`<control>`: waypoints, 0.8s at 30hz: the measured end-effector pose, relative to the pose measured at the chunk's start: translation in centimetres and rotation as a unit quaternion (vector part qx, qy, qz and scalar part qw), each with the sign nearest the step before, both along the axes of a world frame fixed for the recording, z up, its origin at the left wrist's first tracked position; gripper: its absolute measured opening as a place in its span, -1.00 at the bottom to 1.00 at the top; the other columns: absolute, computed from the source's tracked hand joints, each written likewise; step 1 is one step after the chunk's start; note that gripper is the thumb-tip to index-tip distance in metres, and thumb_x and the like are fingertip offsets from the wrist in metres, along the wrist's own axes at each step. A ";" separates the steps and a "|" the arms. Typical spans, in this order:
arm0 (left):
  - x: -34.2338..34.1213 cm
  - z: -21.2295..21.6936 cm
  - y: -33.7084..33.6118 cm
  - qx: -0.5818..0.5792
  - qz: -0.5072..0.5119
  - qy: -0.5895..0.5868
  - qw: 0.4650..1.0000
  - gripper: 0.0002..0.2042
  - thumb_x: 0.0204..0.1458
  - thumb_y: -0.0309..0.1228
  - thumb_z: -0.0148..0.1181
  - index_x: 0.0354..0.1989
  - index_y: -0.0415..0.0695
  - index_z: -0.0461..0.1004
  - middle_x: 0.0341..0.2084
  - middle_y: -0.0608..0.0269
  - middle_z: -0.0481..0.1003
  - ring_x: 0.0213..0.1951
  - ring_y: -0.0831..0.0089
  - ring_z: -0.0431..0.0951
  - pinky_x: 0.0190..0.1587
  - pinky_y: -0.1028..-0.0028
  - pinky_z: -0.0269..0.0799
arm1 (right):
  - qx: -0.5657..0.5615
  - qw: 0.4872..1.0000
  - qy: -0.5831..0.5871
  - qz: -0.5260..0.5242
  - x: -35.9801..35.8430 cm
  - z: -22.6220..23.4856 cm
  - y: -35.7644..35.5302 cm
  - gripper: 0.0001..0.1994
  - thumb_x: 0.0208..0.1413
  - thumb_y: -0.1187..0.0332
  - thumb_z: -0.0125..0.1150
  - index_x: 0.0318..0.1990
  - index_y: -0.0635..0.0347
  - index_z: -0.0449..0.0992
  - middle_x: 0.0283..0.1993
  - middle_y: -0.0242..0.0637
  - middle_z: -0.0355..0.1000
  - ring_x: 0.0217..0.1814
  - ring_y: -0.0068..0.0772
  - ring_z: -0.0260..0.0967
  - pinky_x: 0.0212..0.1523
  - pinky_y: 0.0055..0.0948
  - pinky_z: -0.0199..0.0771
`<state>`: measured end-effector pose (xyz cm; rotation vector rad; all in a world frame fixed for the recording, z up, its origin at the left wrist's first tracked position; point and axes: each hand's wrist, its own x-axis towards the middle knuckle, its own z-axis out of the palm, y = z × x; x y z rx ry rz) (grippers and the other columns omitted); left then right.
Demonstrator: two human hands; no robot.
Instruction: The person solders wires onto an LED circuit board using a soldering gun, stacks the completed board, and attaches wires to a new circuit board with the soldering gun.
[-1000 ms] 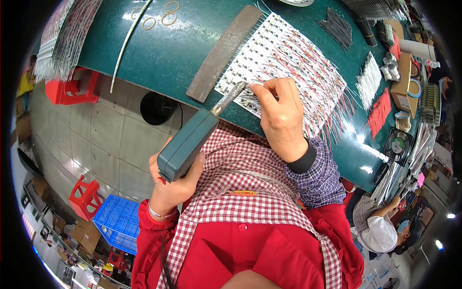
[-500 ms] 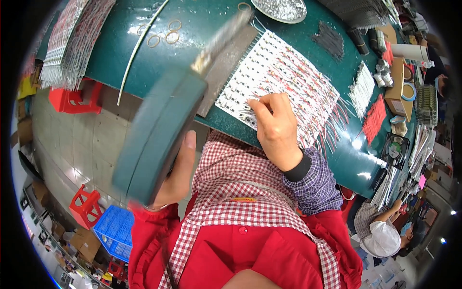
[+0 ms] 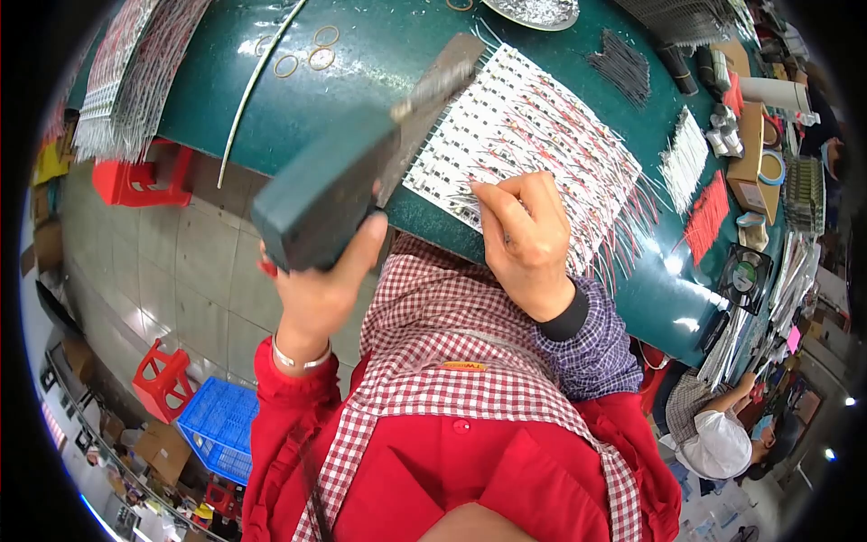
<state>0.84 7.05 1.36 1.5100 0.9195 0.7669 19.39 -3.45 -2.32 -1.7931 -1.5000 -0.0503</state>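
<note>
My left hand [image 3: 323, 294] is closed around a boxy dark green hand tool [image 3: 330, 185] with a metal nozzle [image 3: 438, 88], somewhat blurred. The nozzle points away and to the right, over a dark metal strip [image 3: 411, 144] along the board's left side. A white board [image 3: 470, 117] lies on the table, carrying rows of small dark parts and many thin red, white and black wires. Over its near part my right hand [image 3: 531, 239] has thumb and index finger pinched together. What they hold, if anything, is too small to make out.
On the green table [image 3: 361, 99] lie rubber bands [image 3: 323, 59], a pale cord [image 3: 257, 86], a metal dish [image 3: 533, 13], and black [image 3: 621, 68], white [image 3: 684, 155] and red [image 3: 706, 217] bundles. Wired strips hang left [image 3: 135, 81]. Red stools [image 3: 163, 381] and a blue crate [image 3: 217, 425] stand below. Another person [image 3: 718, 443] is right.
My left hand has moved up and slightly left, and the tool's rear end has swung up toward the table. The nozzle tip is now nearer me. My right hand has barely shifted.
</note>
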 end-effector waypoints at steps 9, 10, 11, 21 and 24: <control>-6.0 -0.7 -4.5 -0.026 -0.001 0.124 0.992 -0.81 -0.10 -0.56 0.38 -0.27 -0.29 0.60 -0.41 0.16 0.62 -0.45 0.42 0.62 -0.37 0.49 0.49 | -0.005 1.000 -0.002 0.013 -0.4 -1.3 0.2 -0.75 -0.18 0.70 0.33 -0.29 0.24 0.56 -0.41 -0.25 0.36 -0.37 -0.22 0.32 -0.40 -0.33 0.33; -6.2 -0.9 -4.6 -0.003 -0.022 0.138 0.990 -0.83 -0.11 -0.57 0.37 -0.30 -0.28 0.60 -0.42 0.15 0.62 -0.47 0.40 0.61 -0.39 0.49 0.48 | -0.005 1.000 -0.001 0.014 -0.5 -1.2 0.2 -0.75 -0.18 0.70 0.33 -0.29 0.24 0.56 -0.41 -0.25 0.36 -0.37 -0.22 0.32 -0.40 -0.33 0.33; -6.4 -1.0 -4.7 0.019 -0.044 0.152 0.987 -0.84 -0.12 -0.57 0.37 -0.32 -0.27 0.61 -0.44 0.13 0.61 -0.49 0.37 0.61 -0.40 0.48 0.48 | -0.010 1.000 -0.001 0.012 -0.5 -1.2 0.3 -0.77 -0.19 0.67 0.32 -0.30 0.25 0.55 -0.41 -0.26 0.33 -0.36 -0.22 0.31 -0.36 -0.32 0.33; -5.6 -1.2 -4.8 0.044 -0.045 0.118 0.991 -0.84 -0.14 -0.62 0.33 -0.33 -0.30 0.58 -0.47 0.13 0.58 -0.55 0.38 0.57 -0.44 0.49 0.46 | -0.022 1.000 -0.006 0.007 -0.7 -1.1 0.3 -0.80 -0.17 0.64 0.30 -0.32 0.26 0.54 -0.40 -0.27 0.31 -0.33 -0.24 0.31 -0.30 -0.30 0.34; -5.6 -1.1 -4.8 0.013 -0.038 0.114 0.993 -0.82 -0.15 -0.62 0.33 -0.32 -0.32 0.57 -0.48 0.11 0.56 -0.55 0.38 0.56 -0.44 0.50 0.45 | -0.026 1.000 -0.011 0.008 -0.7 -1.0 0.3 -0.80 -0.18 0.63 0.30 -0.32 0.26 0.54 -0.40 -0.27 0.31 -0.33 -0.24 0.31 -0.30 -0.30 0.34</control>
